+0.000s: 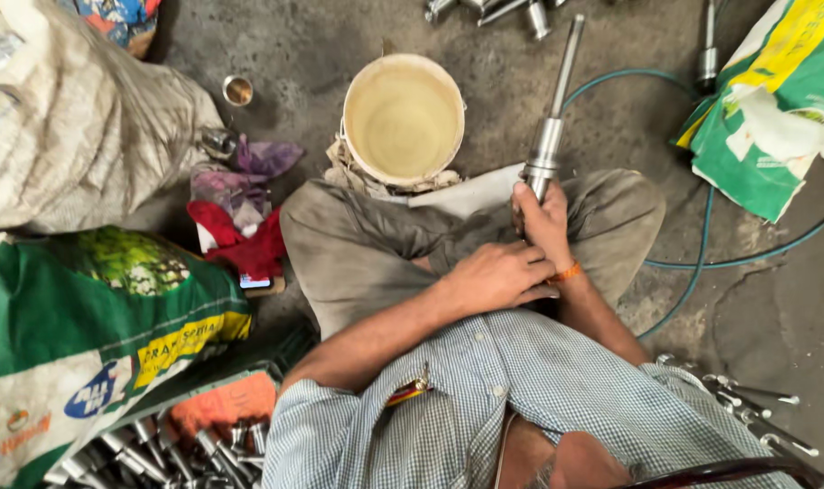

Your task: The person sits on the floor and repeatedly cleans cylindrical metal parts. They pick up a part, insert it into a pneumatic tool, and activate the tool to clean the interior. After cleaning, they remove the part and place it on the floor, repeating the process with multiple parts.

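1. Right hand (pixel 543 222): fingers closed around the lower body of a metal shaft assembly (pixel 549 136), which stands tilted above the lap.
2. Left hand (pixel 498 276): fingers curled, resting against the right wrist at the shaft's base.
3. Cream bucket (pixel 403 118): just ahead of the knees, left of the shaft, holding murky yellowish liquid.
4. Crate (pixel 172 448): lower left, filled with similar metal parts.
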